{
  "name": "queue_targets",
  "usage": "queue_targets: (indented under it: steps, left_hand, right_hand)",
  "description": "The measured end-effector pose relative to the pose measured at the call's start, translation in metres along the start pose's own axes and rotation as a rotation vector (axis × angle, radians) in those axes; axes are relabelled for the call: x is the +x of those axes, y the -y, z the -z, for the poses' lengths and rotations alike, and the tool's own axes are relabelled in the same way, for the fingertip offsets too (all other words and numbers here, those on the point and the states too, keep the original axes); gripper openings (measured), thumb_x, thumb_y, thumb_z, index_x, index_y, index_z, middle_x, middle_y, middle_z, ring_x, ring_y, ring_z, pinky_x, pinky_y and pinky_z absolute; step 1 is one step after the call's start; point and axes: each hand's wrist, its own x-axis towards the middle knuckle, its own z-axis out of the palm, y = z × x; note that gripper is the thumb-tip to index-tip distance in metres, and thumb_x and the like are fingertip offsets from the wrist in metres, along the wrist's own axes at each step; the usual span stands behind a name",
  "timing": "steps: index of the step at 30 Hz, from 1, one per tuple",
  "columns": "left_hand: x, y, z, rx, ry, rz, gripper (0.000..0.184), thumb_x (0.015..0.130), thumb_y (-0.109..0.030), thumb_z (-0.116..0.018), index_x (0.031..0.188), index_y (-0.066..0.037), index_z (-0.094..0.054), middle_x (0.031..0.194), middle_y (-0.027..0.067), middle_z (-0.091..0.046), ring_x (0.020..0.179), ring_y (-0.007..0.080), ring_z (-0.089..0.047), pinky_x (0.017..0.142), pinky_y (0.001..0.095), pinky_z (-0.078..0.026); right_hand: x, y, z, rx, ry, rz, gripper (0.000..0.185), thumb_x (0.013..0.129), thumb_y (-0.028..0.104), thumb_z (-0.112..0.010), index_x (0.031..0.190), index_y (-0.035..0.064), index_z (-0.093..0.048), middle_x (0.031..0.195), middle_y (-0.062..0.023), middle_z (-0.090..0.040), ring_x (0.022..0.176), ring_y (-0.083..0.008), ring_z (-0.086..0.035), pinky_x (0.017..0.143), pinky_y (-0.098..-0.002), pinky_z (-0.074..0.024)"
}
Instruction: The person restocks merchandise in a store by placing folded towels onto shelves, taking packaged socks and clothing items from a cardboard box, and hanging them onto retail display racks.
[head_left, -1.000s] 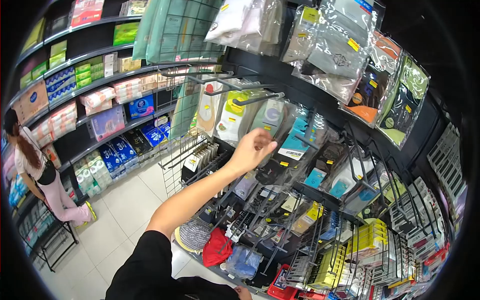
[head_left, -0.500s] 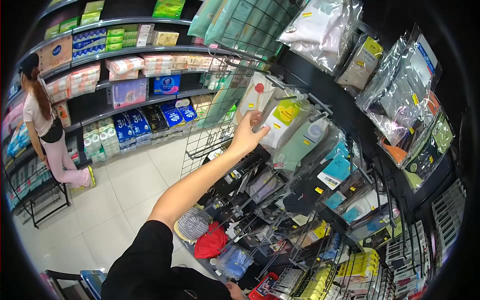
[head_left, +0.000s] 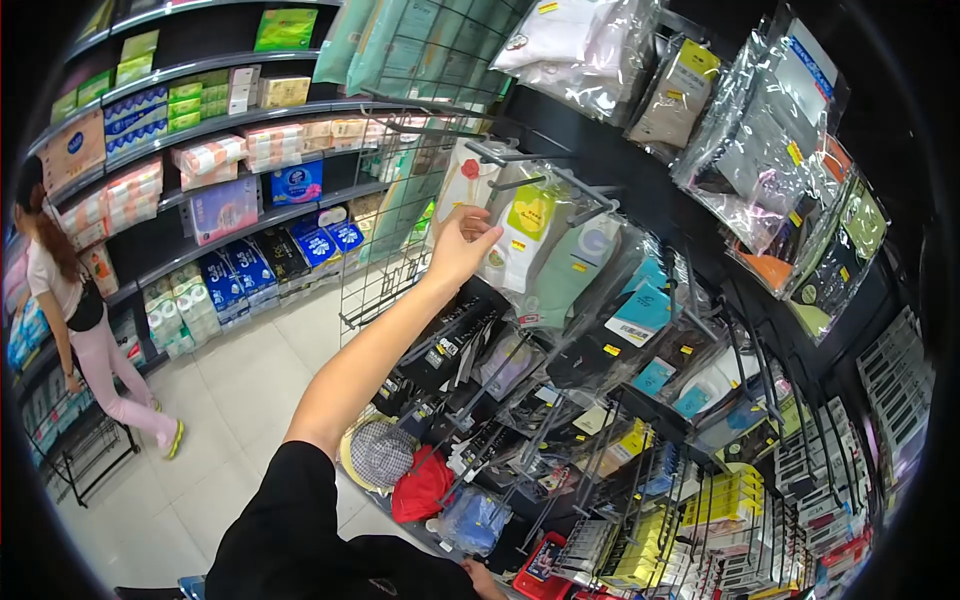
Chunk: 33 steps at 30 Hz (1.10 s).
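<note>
My left hand (head_left: 464,246) is raised at the rack, fingers bent and thumb apart from them. Its thumb is at the left edge of a clear packet of white socks (head_left: 517,255) with a yellow-green label. Behind the fingers hangs a pale packet (head_left: 466,180) with a red flower mark. To the right is a packet of grey-green socks (head_left: 575,265). Low in the picture, my right hand (head_left: 484,579) shows only in part below the rack; its fingers are hidden, so what it holds cannot be made out.
Metal hooks and a wire grid (head_left: 385,255) hold many packets. A checked hat (head_left: 382,452) and a red cap (head_left: 424,484) hang lower down. Tissue packs line the shelves (head_left: 190,220) at the left. A person (head_left: 75,300) stands on the tiled aisle floor (head_left: 235,400).
The view has shifted, so rack and shelves sit further left. My left hand stays beside the white socks packet, with its fingers more bent. The person at the left has changed stance.
</note>
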Motion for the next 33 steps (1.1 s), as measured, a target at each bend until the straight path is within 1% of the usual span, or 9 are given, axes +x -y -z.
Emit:
queue_targets:
  steps: [7,14,16,18,20,25,29,32,33]
  left_hand:
    - [0.006,-0.001,-0.015,-0.027,-0.056,-0.049,0.032,0.082,-0.014,-0.075,0.106,0.001,-0.061,0.101,0.0071,-0.064,0.084,0.0141,-0.06,0.072,0.028,-0.05]
    - [-0.023,0.007,0.039,0.03,-0.103,-0.049,0.024,0.085,-0.007,-0.067,0.106,0.0,-0.059,0.097,0.0091,-0.064,0.086,0.016,-0.063,0.075,0.029,-0.05]
    - [-0.047,-0.002,0.055,0.176,-0.093,0.003,0.022,0.085,-0.004,-0.065,0.106,-0.001,-0.058,0.1,0.008,-0.063,0.086,0.0152,-0.062,0.073,0.0271,-0.048]
    - [-0.074,0.005,0.075,0.358,-0.058,-0.026,0.02,0.085,-0.005,-0.065,0.104,-0.002,-0.059,0.099,0.0063,-0.063,0.085,0.0146,-0.062,0.072,0.028,-0.048]
    - [-0.105,0.004,0.089,0.491,-0.091,-0.096,0.018,0.085,-0.007,-0.066,0.102,-0.003,-0.06,0.098,0.0065,-0.063,0.084,0.0147,-0.061,0.072,0.0302,-0.048]
    - [-0.159,0.025,0.125,0.223,-0.203,0.136,0.012,0.094,-0.012,-0.057,0.1,-0.002,-0.06,0.098,0.0063,-0.064,0.083,0.0139,-0.06,0.073,0.0294,-0.048]
    - [-0.185,0.027,0.126,0.088,-0.213,0.156,0.035,0.101,-0.027,-0.038,0.098,-0.001,-0.062,0.097,0.0066,-0.067,0.083,0.0128,-0.06,0.072,0.0263,-0.045]
    - [-0.194,0.061,0.133,0.053,-0.123,0.232,0.042,0.102,-0.032,-0.034,0.103,0.001,-0.06,0.102,0.012,-0.066,0.084,0.0149,-0.062,0.07,0.0291,-0.047]
    - [-0.197,0.087,0.139,0.016,-0.121,0.283,0.032,0.101,-0.026,-0.042,0.103,0.0,-0.06,0.102,0.0114,-0.066,0.082,0.0147,-0.062,0.066,0.0271,-0.047]
  right_hand:
    - [0.002,0.021,0.006,0.039,-0.017,-0.055,0.031,0.09,0.026,-0.055,0.107,0.003,-0.067,0.101,-0.025,-0.067,0.094,-0.0376,-0.064,0.085,-0.0462,-0.0477]
    - [0.034,-0.075,-0.029,0.035,-0.065,0.105,0.035,0.091,0.032,-0.055,0.112,0.006,-0.066,0.105,-0.0266,-0.065,0.105,-0.0347,-0.062,0.092,-0.0461,-0.045]
    - [0.039,-0.108,-0.039,0.19,-0.008,0.277,0.034,0.08,0.025,-0.072,0.103,0.0018,-0.066,0.093,-0.0133,-0.07,0.086,-0.0238,-0.068,0.076,-0.0349,-0.0522]
    - [0.021,-0.093,-0.034,0.133,-0.042,0.14,0.028,0.084,0.027,-0.067,0.101,0.0049,-0.065,0.088,-0.0172,-0.07,0.085,-0.0308,-0.069,0.072,-0.0392,-0.0525]
    - [0.024,-0.099,-0.035,0.12,-0.053,0.215,0.027,0.084,0.026,-0.067,0.098,0.0033,-0.065,0.087,-0.0175,-0.07,0.082,-0.0305,-0.069,0.071,-0.0393,-0.0521]
    - [0.03,-0.115,-0.043,0.236,0.029,0.134,0.022,0.086,0.023,-0.066,0.096,0.004,-0.066,0.087,-0.0161,-0.07,0.083,-0.0315,-0.068,0.073,-0.0391,-0.0515]
    - [0.025,-0.067,-0.022,0.084,0.09,0.064,0.023,0.085,0.023,-0.066,0.099,0.0042,-0.065,0.09,-0.0148,-0.07,0.085,-0.0293,-0.068,0.075,-0.038,-0.0515]
    - [0.036,-0.077,-0.035,0.174,0.138,0.07,0.024,0.085,0.023,-0.066,0.101,0.0061,-0.066,0.092,-0.0134,-0.071,0.086,-0.0272,-0.068,0.076,-0.0363,-0.0516]
    - [0.037,-0.074,-0.036,0.174,0.14,0.071,0.024,0.085,0.023,-0.066,0.101,0.0061,-0.066,0.092,-0.0134,-0.071,0.086,-0.0272,-0.068,0.076,-0.0363,-0.0516]
